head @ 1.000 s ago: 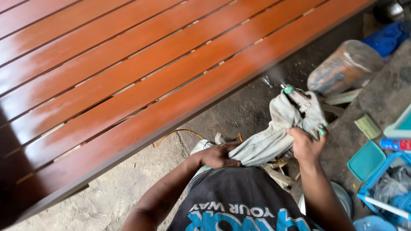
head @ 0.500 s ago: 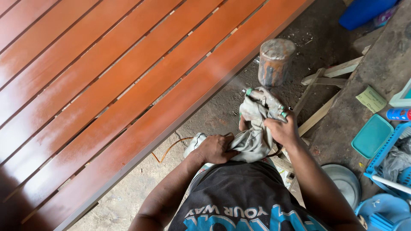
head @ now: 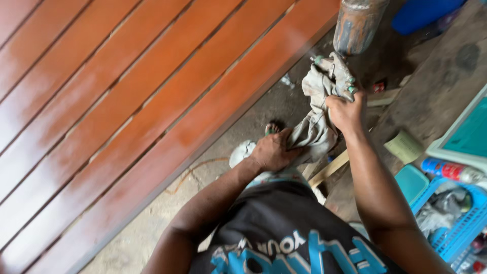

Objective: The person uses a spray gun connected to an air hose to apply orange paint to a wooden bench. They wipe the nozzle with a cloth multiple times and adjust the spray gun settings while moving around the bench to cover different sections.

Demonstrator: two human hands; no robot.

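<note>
My right hand (head: 347, 112) grips a spray gun (head: 332, 68) wrapped in a dirty grey rag (head: 315, 114); its green-tipped nozzle points toward the slats and its paint-stained metal cup (head: 358, 23) stands above it. My left hand (head: 272, 150) holds the rag's lower end, just below and left of the gun. A large panel of glossy orange-brown wooden slats (head: 127, 106) fills the left side, its near edge running diagonally close to the nozzle.
A concrete floor (head: 152, 223) lies under the panel's edge. At the right are a blue plastic basket (head: 456, 223), a teal lid (head: 411, 183), a spray can (head: 449, 170), a teal-framed tray (head: 466, 134) and wooden scraps (head: 329, 170). A blue container (head: 421, 14) sits at top right.
The view has swung and closed in. The spray gun and rag have risen toward the slat edge, and my left hand has stayed on the rag's lower end.
</note>
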